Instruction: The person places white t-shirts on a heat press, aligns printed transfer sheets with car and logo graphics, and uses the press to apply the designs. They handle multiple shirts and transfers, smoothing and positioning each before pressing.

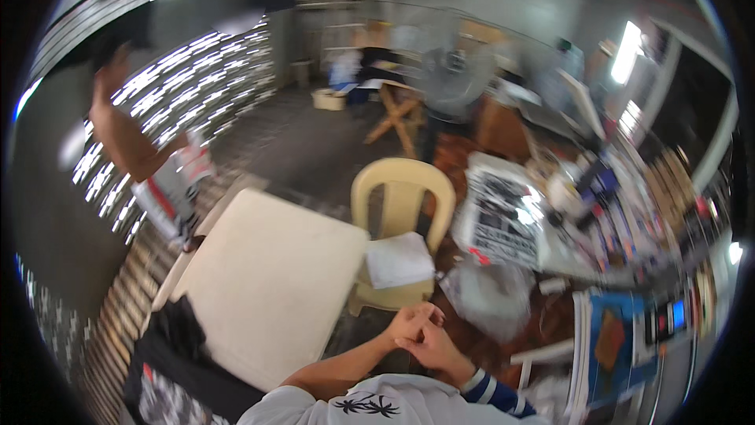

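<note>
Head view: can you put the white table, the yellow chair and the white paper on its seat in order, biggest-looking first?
1. White table, clearly the largest
2. Yellow chair
3. White paper, smallest, covering only part of the seat

Place: a small workshop, by its look, in a roughly built room
Left wall: a slatted wall (189, 87) with daylight coming through its gaps
Far middle: a large fan (452, 71) beside crossed wooden legs (397, 118) under a surface bearing dark material
Near left: a pale table (275, 268), with black printed cloth (181, 362) at its near edge
Centre: a cream plastic chair (403, 167) bearing paper (401, 260)
Right: clutter (613, 213) crowded together, a plastic-wrapped pack (503, 209), and equipment with a blue screen (664, 323)
</note>
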`<action>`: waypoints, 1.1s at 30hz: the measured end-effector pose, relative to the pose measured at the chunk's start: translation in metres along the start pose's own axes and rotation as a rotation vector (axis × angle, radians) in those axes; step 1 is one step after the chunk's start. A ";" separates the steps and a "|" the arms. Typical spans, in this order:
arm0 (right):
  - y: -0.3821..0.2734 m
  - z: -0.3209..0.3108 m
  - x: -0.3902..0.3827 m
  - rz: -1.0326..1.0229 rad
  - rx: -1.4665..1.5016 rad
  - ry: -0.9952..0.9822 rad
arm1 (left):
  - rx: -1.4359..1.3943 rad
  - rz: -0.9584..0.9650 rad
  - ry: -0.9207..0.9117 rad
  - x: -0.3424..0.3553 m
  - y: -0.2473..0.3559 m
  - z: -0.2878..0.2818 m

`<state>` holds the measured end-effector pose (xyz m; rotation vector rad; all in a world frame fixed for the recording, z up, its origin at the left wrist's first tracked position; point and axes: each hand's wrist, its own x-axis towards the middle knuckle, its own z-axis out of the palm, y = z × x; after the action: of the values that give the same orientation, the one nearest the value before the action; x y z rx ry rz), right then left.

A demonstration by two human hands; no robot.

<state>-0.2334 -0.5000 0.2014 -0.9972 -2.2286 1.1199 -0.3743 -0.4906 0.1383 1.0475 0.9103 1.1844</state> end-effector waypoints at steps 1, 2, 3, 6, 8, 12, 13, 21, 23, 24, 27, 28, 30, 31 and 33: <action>0.010 -0.017 0.000 -0.011 -0.032 -0.070 | -0.048 -0.075 -0.026 0.007 -0.015 -0.002; 0.014 -0.039 -0.007 0.149 -0.208 -0.240 | 0.101 -0.234 -0.151 0.013 -0.033 -0.010; 0.019 -0.063 -0.018 0.190 -0.314 -0.325 | 0.366 -0.249 -0.180 0.002 -0.046 -0.007; 0.060 -0.133 -0.095 0.309 -0.422 0.008 | 1.042 -0.280 -0.422 -0.021 -0.049 0.024; 0.070 -0.174 -0.140 0.534 -0.281 0.248 | 1.105 -0.130 -0.525 -0.041 -0.115 0.012; 0.098 -0.265 -0.232 0.490 -0.546 0.663 | 1.132 -0.273 -0.845 -0.032 -0.107 0.051; 0.098 -0.287 -0.245 0.492 -0.630 0.734 | 1.153 -0.281 -0.918 -0.024 -0.118 0.052; 0.116 -0.433 -0.355 0.346 -1.259 1.045 | 1.433 -0.966 -0.414 -0.002 -0.271 0.006; 0.124 -0.448 -0.371 0.387 -1.274 0.969 | 1.285 -1.084 -0.512 -0.009 -0.292 0.016; 0.128 -0.449 -0.374 0.411 -1.273 0.937 | 1.264 -1.083 -0.543 -0.011 -0.300 0.023; 0.124 -0.453 -0.357 0.581 -1.246 0.864 | 1.341 -0.955 -0.620 -0.015 -0.330 0.047; 0.121 -0.458 -0.347 0.638 -1.212 0.880 | 1.379 -0.897 -0.654 -0.006 -0.337 0.054; 0.125 -0.474 -0.331 0.744 -1.147 0.903 | 1.466 -0.756 -0.745 0.017 -0.348 0.069; 0.129 -0.480 -0.322 0.829 -1.097 0.889 | 1.512 -0.683 -0.822 0.033 -0.345 0.074; 0.134 -0.491 -0.307 1.004 -0.997 0.858 | 1.544 -0.582 -1.134 0.067 -0.331 0.089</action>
<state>0.3393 -0.4391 0.3483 -2.5162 -1.4019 -0.3534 -0.1895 -0.4576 -0.1562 2.0484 0.9476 -0.8957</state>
